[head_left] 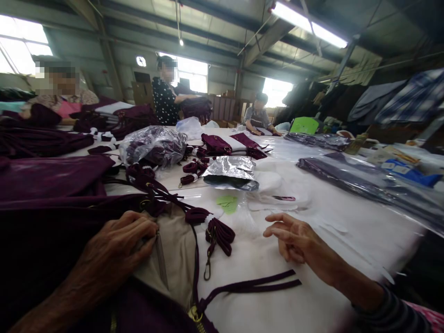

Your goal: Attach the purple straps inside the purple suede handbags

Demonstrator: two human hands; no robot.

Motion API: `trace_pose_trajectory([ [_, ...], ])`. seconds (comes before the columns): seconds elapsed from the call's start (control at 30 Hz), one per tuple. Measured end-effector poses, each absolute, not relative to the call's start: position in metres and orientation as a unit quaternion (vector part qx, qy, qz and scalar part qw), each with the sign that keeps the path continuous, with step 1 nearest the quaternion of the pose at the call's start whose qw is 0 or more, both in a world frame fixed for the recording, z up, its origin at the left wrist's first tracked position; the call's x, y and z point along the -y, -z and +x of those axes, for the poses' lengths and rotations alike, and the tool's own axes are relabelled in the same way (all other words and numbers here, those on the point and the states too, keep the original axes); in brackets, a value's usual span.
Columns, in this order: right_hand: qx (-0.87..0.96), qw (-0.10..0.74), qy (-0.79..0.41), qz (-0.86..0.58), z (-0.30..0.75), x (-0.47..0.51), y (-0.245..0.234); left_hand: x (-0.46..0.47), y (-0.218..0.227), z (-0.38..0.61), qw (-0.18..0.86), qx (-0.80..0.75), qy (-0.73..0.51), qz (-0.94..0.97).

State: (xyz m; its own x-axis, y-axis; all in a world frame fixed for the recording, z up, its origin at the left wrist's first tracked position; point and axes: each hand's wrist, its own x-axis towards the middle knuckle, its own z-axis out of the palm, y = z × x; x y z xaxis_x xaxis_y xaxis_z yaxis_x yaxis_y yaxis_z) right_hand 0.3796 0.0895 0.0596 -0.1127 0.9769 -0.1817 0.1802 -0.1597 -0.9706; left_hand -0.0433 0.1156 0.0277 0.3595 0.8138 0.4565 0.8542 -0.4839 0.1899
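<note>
A dark purple bag point(138, 305) lies unzipped at the lower left, its beige lining point(180, 245) showing with a zipped slit in it. My left hand point(121, 240) is on that lining, fingers bent and closed on the fabric beside the slit. Over the white table point(263, 305), my right hand point(294, 238) is held up with its fingers apart and nothing in them. Between the hands sits a bundled purple strap point(222, 233) with a metal clip. Two thin purple cords point(256, 283) trail from the bag across the table.
Beyond my hands are a silver foil bag point(231, 171), green paper pieces point(227, 203) and small snips point(283, 198). Plastic-wrapped purple goods point(154, 145) stand at centre left, with more wrapped items point(364, 180) at right. Three co-workers are around the table's far side, one a person in polka dots point(164, 101).
</note>
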Motion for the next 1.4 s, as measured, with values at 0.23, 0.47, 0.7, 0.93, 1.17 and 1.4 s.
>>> trace_pose_trajectory([
  [0.23, 0.701, 0.262, -0.128, -0.651, 0.429, -0.092, -0.076, -0.111, -0.037, -0.036, 0.040, 0.541, 0.221, -0.810],
  [0.47, 0.835, 0.153, 0.128, -0.513, 0.389, -0.080, -0.071, -0.109, -0.040, -0.035, 0.011, 0.547, 0.226, -0.806],
  [0.7, 0.876, 0.099, 0.064, -0.467, 0.337, -0.090, -0.061, -0.109, -0.042, -0.034, 0.007, 0.546, 0.217, -0.809],
  [0.93, 0.830, 0.195, -0.018, -0.522, 0.372, -0.090, -0.077, -0.111, -0.035, -0.037, 0.024, 0.539, 0.223, -0.812],
  [1.17, 0.828, 0.121, -0.072, -0.543, 0.375, -0.077, -0.074, -0.109, -0.026, -0.040, 0.048, 0.526, 0.254, -0.810],
  [1.4, 0.828, 0.017, 0.005, -0.561, 0.357, -0.093, -0.051, -0.111, -0.035, -0.038, 0.021, 0.521, 0.240, -0.819],
])
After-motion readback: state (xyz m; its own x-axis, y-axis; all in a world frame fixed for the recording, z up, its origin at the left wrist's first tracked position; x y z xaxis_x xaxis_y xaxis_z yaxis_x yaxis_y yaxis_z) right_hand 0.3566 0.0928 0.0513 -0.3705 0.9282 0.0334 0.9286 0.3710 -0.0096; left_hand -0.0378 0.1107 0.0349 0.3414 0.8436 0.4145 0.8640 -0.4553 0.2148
